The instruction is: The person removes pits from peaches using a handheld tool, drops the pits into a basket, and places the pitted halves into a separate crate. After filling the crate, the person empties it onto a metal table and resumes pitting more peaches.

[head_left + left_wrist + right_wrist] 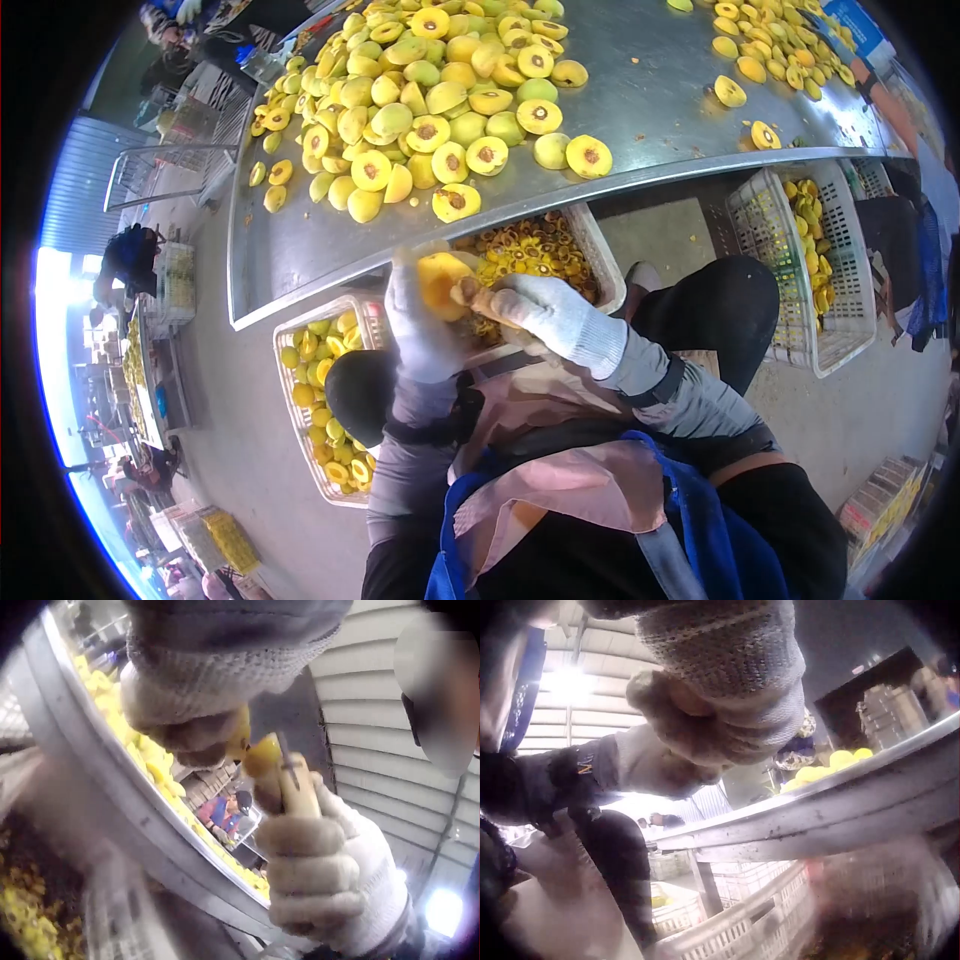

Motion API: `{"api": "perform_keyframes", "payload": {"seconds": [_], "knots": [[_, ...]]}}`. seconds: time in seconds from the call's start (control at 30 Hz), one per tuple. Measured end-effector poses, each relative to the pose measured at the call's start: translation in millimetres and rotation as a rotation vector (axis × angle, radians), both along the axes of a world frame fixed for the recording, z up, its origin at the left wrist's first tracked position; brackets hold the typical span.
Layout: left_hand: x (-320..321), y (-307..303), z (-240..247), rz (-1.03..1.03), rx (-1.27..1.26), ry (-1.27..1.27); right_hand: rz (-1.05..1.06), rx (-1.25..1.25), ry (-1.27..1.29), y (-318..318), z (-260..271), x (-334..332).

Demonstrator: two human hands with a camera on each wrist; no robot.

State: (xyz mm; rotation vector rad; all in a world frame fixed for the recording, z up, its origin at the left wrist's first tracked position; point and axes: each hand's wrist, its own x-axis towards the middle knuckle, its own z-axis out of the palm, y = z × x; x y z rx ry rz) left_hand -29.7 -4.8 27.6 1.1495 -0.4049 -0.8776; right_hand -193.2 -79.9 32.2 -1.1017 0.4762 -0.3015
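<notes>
Blurred in the head view, my gloved left hand (422, 325) holds a yellow peach half (441, 284) over a crate below the table edge. My gloved right hand (560, 315) is close beside it. In the left wrist view, the right hand's fingers curl round a pale-handled tool (300, 796) with a narrow metal blade, its tip beside yellow flesh (262, 754). The left hand (187, 697) faces it from above, fingers bent at the fruit. In the right wrist view, the right hand (727, 705) hides the tool and the fruit.
A metal table (640, 110) bears a large heap of peach halves (430, 90). Under its edge, a crate (598, 255) contains cut scraps and pits. Another crate (290, 375) of peach halves stands left of my knee; a further crate (848, 290) stands at right. Other people work around the table.
</notes>
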Motion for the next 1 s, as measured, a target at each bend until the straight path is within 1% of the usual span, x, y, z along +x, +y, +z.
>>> {"api": "perform_keyframes", "payload": {"seconds": [0.07, 0.1, 0.17, 0.2, 0.23, 0.27, 0.33, 0.37, 0.43, 0.47, 0.5, 0.53, 0.57, 0.6, 0.63, 0.67, 0.73, 0.77, 0.87, 0.9, 1.0], "knots": [[9.7, 11.3, 14.6, 0.046, 0.057, -0.144, -0.036, -0.453, 0.017, -4.2, -13.5, -1.2], [25.3, 22.6, 8.8, 0.101, 0.092, -0.256, -0.048, -0.588, 0.147, -2.3, -25.2, 2.7], [50.1, 51.2, 29.6, 0.146, 0.2, -0.441, -0.015, -0.73, 0.266, 2.1, -26.0, 4.1], [54.0, 68.9, 53.5, 0.132, 0.274, -0.508, -0.005, -0.803, 0.335, 3.2, -26.8, 1.7], [70.5, 87.5, 55.8, 0.203, 0.278, -0.522, -0.08, -0.944, 0.317, 6.9, -34.7, 1.6], [94.8, 110.3, 57.2, 0.275, 0.283, -0.536, -0.08, -0.963, 0.325, 8.8, -36.9, 0.1], [179.1, 179.2, 36.0, 0.191, 0.682, -0.827, -0.083, -1.003, 0.335, 8.7, -37.8, -0.5], [186.9, 184.1, 39.1, 0.178, 0.893, -1.07, -0.062, -0.959, 0.326, 8.3, -33.1, -0.9], [182.5, 177.4, 50.8, 0.146, 1.316, -1.546, -0.048, -0.944, 0.342, 9.0, -25.1, 0.1], [181.6, 164.8, 53.1, 0.143, 1.155, -1.456, -0.039, -0.941, 0.351, 8.2, -23.0, 0.9], [161.6, 127.0, 66.9, 0.139, 0.997, -1.361, -0.051, -0.928, 0.327, 7.4, -25.2, 2.0], [145.5, 91.7, 70.6, 0.141, 0.969, -1.376, -0.087, -0.928, 0.347, 7.4, -25.7, 2.1], [128.9, 55.1, 72.2, 0.054, 0.871, -1.369, -0.127, -0.929, 0.364, 7.0, -25.8, 2.5], [122.4, 21.7, 61.2, -0.019, 0.818, -1.4, -0.174, -0.928, 0.383, 5.3, -25.2, 2.9], [113.2, -14.1, 47.8, -0.096, 0.915, -1.393, -0.185, -0.889, 0.38, 2.9, -22.0, 2.3], [90.8, -46.8, 52.3, -0.297, 1.017, -1.484, -0.198, -0.849, 0.382, 0.5, -17.0, 0.3], [71.6, -93.5, 28.9, -0.491, 1.148, -1.4, -0.252, -0.803, 0.375, -4.4, -15.5, -3.4], [71.9, -104.4, 8.1, -0.507, 1.115, -1.439, -0.293, -0.796, 0.364, -6.8, -17.1, -4.6], [87.9, -112.4, -39.4, -0.285, 0.835, -1.215, -0.385, -0.704, 0.29, -16.0, -20.5, -3.4], [85.6, -111.7, -38.5, -0.238, 0.815, -1.178, -0.406, -0.664, 0.255, -19.6, -21.0, -1.3], [78.3, -92.9, -27.2, -0.106, 0.531, -1.232, -0.561, -0.71, 0.245, -31.7, -23.1, 7.5]]}}
